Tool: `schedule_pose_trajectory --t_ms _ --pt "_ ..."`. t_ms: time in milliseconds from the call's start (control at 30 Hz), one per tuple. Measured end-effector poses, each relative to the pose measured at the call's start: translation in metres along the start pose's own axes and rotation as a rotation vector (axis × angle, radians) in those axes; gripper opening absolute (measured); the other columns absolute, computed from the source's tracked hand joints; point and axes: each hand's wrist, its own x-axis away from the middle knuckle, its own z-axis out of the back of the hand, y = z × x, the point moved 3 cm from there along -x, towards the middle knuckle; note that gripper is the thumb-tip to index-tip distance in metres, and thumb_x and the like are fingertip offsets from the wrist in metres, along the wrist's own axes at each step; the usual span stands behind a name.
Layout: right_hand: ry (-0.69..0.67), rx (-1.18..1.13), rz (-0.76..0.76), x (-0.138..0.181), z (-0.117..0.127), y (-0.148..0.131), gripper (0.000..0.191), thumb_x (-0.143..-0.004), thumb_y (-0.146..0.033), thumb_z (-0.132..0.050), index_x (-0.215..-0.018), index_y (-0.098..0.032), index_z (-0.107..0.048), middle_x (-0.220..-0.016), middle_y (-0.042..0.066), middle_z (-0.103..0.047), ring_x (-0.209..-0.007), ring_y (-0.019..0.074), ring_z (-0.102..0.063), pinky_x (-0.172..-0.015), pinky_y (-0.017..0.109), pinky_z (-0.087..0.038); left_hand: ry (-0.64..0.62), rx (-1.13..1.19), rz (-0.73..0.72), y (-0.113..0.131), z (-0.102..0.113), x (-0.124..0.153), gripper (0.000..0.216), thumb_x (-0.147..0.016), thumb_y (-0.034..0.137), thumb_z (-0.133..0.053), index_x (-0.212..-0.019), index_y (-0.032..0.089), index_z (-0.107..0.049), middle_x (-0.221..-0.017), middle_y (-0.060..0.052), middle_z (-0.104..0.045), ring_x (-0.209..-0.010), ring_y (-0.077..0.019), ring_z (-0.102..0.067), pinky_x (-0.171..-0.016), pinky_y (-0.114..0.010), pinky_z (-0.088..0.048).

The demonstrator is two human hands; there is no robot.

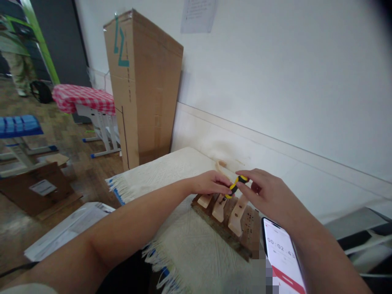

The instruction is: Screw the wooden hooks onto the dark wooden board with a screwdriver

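Note:
My left hand (211, 183) and my right hand (269, 194) meet over a dark wooden board (245, 232) that carries several pale wooden hooks (237, 214). Both hands pinch a small yellow and black tool (237, 184), which looks like a short screwdriver, held just above the hooks. My left fingers close on its lower end, my right fingertips on its upper end. The board lies on a cream fringed cloth (183, 245) spread over the table.
A phone (283, 257) with a running timer lies right of the board. A tall cardboard box (141, 90) stands against the white wall. Further left are a red checked table (84, 98), flat cardboard (36, 188) and papers (67, 230) on the floor.

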Motion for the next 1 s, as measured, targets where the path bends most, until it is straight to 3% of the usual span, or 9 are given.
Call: schedule_pose_trajectory --t_ms 100,200,267,433,600,700,833,1000 --pt "-0.066 0.123 -0.057 0.0002 -0.0001 0.0009 0.037 -0.086 -0.045 -0.038 -0.077 -0.018 -0.062 -0.069 0.005 -0.062 -0.058 0.0156 -0.054 -0.054 0.027 -0.034 0.023 -0.003 0.028 -0.0024 -0.0011 -0.0008 0.02 -0.068 0.026 -0.069 -0.082 0.012 -0.064 -0.069 0.002 -0.057 -0.064 -0.008 -0.049 -0.061 -0.02 -0.037" --pt "-0.095 0.315 -0.173 0.0014 0.0008 0.0 0.044 -0.084 -0.052 -0.037 -0.057 -0.02 -0.053 -0.054 0.003 -0.055 -0.049 0.016 -0.049 -0.047 0.027 -0.024 0.059 -0.066 0.021 -0.0036 -0.0017 -0.0014 0.029 -0.062 0.029 -0.074 -0.085 0.014 -0.063 -0.07 0.002 -0.058 -0.065 -0.0086 -0.051 -0.062 -0.021 -0.038" --pt "-0.085 0.322 -0.184 0.0018 0.0017 -0.0023 0.044 -0.084 -0.052 -0.037 -0.059 -0.02 -0.054 -0.056 0.003 -0.056 -0.051 0.0162 -0.05 -0.047 0.027 -0.024 0.053 -0.098 0.021 -0.0034 -0.0012 -0.001 0.028 -0.065 0.032 -0.072 -0.083 0.013 -0.064 -0.069 0.002 -0.058 -0.063 -0.008 -0.05 -0.06 -0.021 -0.037" --pt "-0.082 0.033 -0.057 0.0012 0.0057 -0.0077 0.03 -0.085 -0.041 -0.04 -0.084 -0.02 -0.062 -0.075 0.003 -0.064 -0.063 0.0141 -0.056 -0.057 0.025 -0.035 0.037 -0.039 0.014 0.0005 0.0008 0.0005 0.019 -0.07 0.029 -0.068 -0.082 0.013 -0.066 -0.071 0.002 -0.058 -0.064 -0.0069 -0.048 -0.063 -0.02 -0.037" --pt "-0.132 0.284 -0.234 0.0015 0.0069 -0.0049 0.046 -0.084 -0.051 -0.037 -0.054 -0.02 -0.054 -0.051 0.003 -0.055 -0.049 0.0157 -0.049 -0.047 0.027 -0.024 -0.016 0.04 -0.005 0.0002 -0.0034 -0.0009 0.024 -0.067 0.028 -0.071 -0.086 0.014 -0.066 -0.074 0.001 -0.06 -0.068 -0.0082 -0.051 -0.065 -0.021 -0.039" --pt "-0.117 0.281 -0.223 0.0018 0.0052 -0.0056 0.047 -0.085 -0.052 -0.033 -0.061 -0.02 -0.058 -0.057 0.004 -0.059 -0.053 0.0171 -0.053 -0.048 0.027 -0.025 -0.016 0.028 -0.001 -0.003 -0.002 -0.0015 0.023 -0.066 0.027 -0.072 -0.084 0.014 -0.066 -0.071 0.002 -0.059 -0.065 -0.0076 -0.05 -0.062 -0.02 -0.038" --pt "-0.141 0.065 -0.113 0.0016 0.0017 -0.0063 0.039 -0.087 -0.047 -0.035 -0.081 -0.021 -0.063 -0.068 0.005 -0.065 -0.059 0.0156 -0.056 -0.053 0.026 -0.033 0.028 0.029 0.019 -0.0049 0.0024 -0.0008 0.022 -0.069 0.029 -0.069 -0.085 0.014 -0.067 -0.075 0.001 -0.061 -0.067 -0.0078 -0.051 -0.062 -0.02 -0.038" --pt "-0.143 0.206 -0.228 0.0013 0.0018 -0.0042 0.053 -0.084 -0.057 -0.033 -0.056 -0.02 -0.058 -0.051 0.005 -0.057 -0.049 0.0165 -0.052 -0.047 0.027 -0.027 -0.064 -0.045 0.014 -0.0033 -0.0043 -0.0013 0.025 -0.066 0.032 -0.072 -0.082 0.014 -0.065 -0.066 0.003 -0.055 -0.062 -0.0073 -0.047 -0.059 -0.02 -0.035"
